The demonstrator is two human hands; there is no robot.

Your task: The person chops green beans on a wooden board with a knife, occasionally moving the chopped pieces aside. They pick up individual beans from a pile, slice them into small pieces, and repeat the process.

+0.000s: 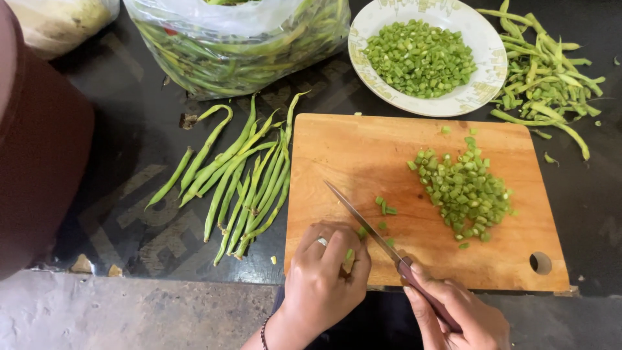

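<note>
On the left, whole green beans (pixel 240 185) lie on the dark counter beside the wooden board (pixel 363 162). My left hand (pixel 324 275) pinches short bean ends (pixel 350 255) at the near edge. My right hand (pixel 453 311) grips the knife (pixel 363 222); chopped pieces (pixel 466 191) are piled further right

Single view only, head-worn camera, no second view to overlap. Looks steeply down onto dark bench (pixel 129 214) from person's own side, near edge at 6 o'clock, far side at 12. Close range: wooden cutting board (pixel 363 155) fills centre and right of frame. Left hand (pixel 324 272) and right hand (pixel 453 311) enter from 6 o'clock, wrists cut by lower edge. White bowl (pixel 486 91) at 1 o'clock and clear bag of beans (pixel 240 45) at 11 o'clock cropped by top edge. Dark red shape (pixel 39 149) close at 9 o'clock, too blurred to identify.
</note>
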